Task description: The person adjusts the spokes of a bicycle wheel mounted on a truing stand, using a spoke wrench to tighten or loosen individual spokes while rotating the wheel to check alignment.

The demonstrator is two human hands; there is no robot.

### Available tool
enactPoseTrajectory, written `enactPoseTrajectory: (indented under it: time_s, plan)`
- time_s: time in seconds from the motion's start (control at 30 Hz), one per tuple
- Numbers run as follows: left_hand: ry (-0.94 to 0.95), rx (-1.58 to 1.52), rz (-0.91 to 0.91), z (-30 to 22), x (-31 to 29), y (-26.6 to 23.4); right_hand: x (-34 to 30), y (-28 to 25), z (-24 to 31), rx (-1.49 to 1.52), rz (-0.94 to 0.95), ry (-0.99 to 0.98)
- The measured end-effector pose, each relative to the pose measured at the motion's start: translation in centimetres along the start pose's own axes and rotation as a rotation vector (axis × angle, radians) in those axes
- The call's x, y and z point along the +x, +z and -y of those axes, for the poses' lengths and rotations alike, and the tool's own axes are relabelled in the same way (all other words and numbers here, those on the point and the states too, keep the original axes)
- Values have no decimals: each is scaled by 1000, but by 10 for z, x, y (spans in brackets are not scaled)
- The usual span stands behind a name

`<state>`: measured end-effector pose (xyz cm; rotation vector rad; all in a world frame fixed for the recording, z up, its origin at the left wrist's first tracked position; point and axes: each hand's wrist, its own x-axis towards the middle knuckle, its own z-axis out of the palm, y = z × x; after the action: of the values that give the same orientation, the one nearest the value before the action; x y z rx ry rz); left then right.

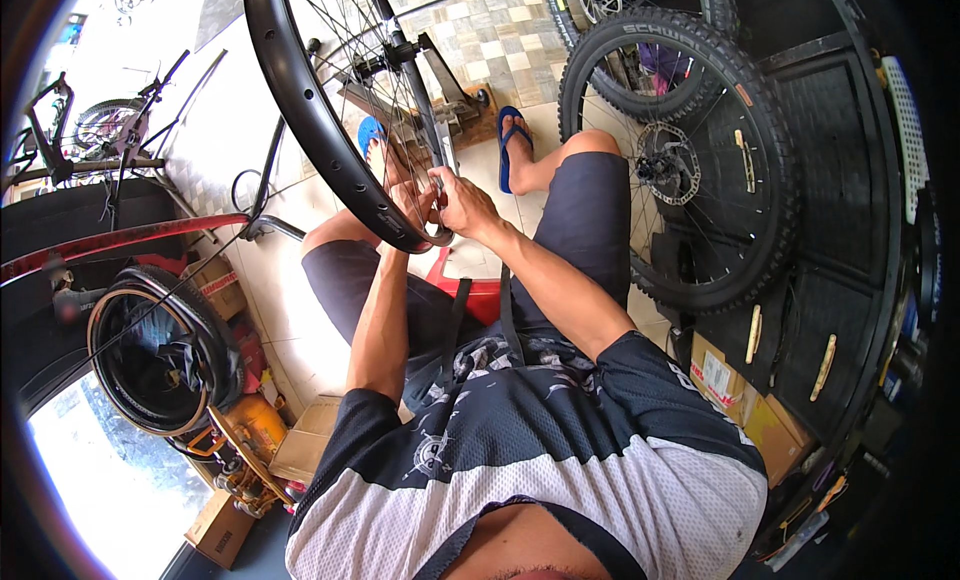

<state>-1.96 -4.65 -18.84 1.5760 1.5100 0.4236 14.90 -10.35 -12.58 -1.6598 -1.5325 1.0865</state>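
A bare black bicycle rim (330,150), laced with spokes and without a tyre, stands upright in front of me. Its hub (375,66) sits in a dark truing stand (440,72) on a wooden base (480,120). At the near part of the rim, my left hand (412,202) has its fingers closed among the spokes; the rim partly covers it. My right hand (464,206) is closed on the other side, beside a grey metal upright (446,148), its thumb pointing away from me. What either hand pinches is too small and hidden to make out.
Wheels with knobbly tyres (765,170) lean at the right against black drawers (820,120). A red bike frame tube (130,245) reaches in from the left. Tyres (215,330) and cardboard boxes (308,440) are at lower left. A red seat (482,302) shows between my legs.
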Motion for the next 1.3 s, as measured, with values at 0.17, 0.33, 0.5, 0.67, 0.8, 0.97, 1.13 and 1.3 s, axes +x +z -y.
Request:
enactPoseTrajectory:
  time_s: [0.17, 0.33, 0.5, 0.67, 0.8, 0.97, 1.13, 1.3]
  plan:
    - [-50, 80, 10, -20, -8, -18, 5, 7, -23, 241, 181, 96]
    - [-20, -79, 208, -31, -22, -37, 13, 18, -34, 485, 211, 55]
    - [-38, -136, 39, -36, -17, -13, 2, 7, -20, 40, 54, -53]
    - [316, 381, -166, -32, -17, -10, -2, 5, -10, 108, 29, -60]
    - [-17, -469, -218, -17, -17, -8, 2, 8, -21, 323, 142, 26]
    - [70, -662, -54, 12, 0, 7, 5, 10, -32, 585, 250, 79]
    - [-179, -727, 140, 18, 10, 4, 6, -9, -32, 480, 214, 84]
    - [-117, -519, 45, -3, -2, -6, 14, -21, -37, 265, -69, 149]
